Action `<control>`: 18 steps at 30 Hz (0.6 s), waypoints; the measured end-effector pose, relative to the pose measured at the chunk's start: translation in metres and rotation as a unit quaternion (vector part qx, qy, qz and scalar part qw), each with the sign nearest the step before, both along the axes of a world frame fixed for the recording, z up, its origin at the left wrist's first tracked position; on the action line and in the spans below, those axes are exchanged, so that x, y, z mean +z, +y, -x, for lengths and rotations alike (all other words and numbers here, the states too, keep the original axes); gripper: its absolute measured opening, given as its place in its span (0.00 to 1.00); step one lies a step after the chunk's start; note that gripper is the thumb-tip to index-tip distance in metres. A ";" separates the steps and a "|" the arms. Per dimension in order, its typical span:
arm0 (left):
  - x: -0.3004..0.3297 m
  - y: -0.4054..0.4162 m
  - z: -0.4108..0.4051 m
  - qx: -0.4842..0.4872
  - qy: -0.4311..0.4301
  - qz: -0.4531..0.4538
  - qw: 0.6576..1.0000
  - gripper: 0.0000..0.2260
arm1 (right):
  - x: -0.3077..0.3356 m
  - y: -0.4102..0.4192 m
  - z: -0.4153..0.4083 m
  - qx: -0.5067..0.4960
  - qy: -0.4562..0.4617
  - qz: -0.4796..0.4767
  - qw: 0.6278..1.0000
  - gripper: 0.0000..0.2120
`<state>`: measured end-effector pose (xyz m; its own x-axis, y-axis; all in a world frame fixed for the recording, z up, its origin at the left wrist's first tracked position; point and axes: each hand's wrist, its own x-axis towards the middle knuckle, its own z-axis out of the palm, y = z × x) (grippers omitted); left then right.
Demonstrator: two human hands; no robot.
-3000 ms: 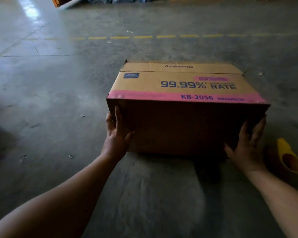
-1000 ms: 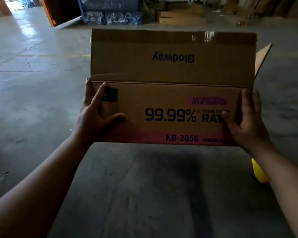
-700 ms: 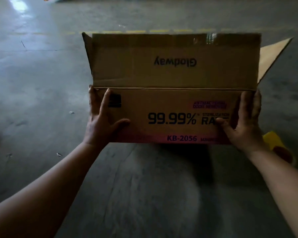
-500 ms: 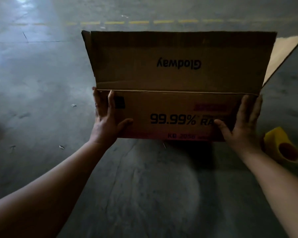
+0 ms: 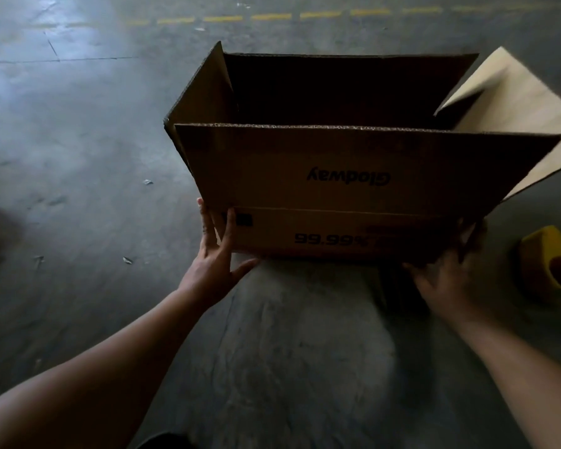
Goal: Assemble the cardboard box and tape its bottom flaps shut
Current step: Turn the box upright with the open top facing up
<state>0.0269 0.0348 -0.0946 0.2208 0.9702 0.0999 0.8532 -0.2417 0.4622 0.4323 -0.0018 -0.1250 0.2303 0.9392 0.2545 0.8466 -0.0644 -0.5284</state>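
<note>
The brown cardboard box stands in front of me with its opening upward and its print upside down. All the flaps around the opening stand open; the right flap splays outward, and the inside is dark. My left hand presses straight fingers against the box's lower left corner, thumb spread under the near edge. My right hand holds the lower right corner; it is blurred and in shadow. A yellow tape roll lies on the floor just right of my right hand.
Bare grey concrete floor spreads all around, with small scraps of litter to the left. A dashed yellow line crosses the floor beyond the box.
The box was lifted off the floor and turned between both hands. Its open end, which pointed away, now faces up. It has come lower, and I now look down into it.
</note>
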 end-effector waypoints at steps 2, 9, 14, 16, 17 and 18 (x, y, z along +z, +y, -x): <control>-0.002 -0.001 0.005 -0.011 0.006 0.014 1.000 0.50 | -0.003 -0.003 0.000 0.004 -0.017 -0.002 1.000 0.48; -0.004 -0.009 0.011 -0.008 0.013 0.021 1.000 0.50 | 0.000 -0.012 0.003 0.006 -0.020 0.015 1.000 0.52; 0.004 -0.013 0.019 0.005 0.001 0.009 1.000 0.49 | 0.014 -0.019 0.013 -0.037 -0.005 -0.009 0.999 0.49; 0.009 -0.015 0.023 0.013 -0.002 0.005 1.000 0.47 | 0.024 -0.022 0.018 -0.055 0.002 -0.039 0.998 0.48; 0.012 -0.016 0.025 0.016 -0.006 0.004 1.000 0.47 | 0.030 -0.023 0.021 -0.064 0.000 -0.050 0.997 0.47; 0.015 -0.017 0.027 0.022 -0.015 -0.001 1.000 0.46 | 0.038 -0.024 0.025 -0.073 -0.004 -0.059 0.996 0.47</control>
<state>0.0003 0.0182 -0.0796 0.1747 0.9788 0.1071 0.8492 -0.2048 0.4867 0.4076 -0.0254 -0.0866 0.3595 0.8599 0.3625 0.8365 -0.1248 -0.5336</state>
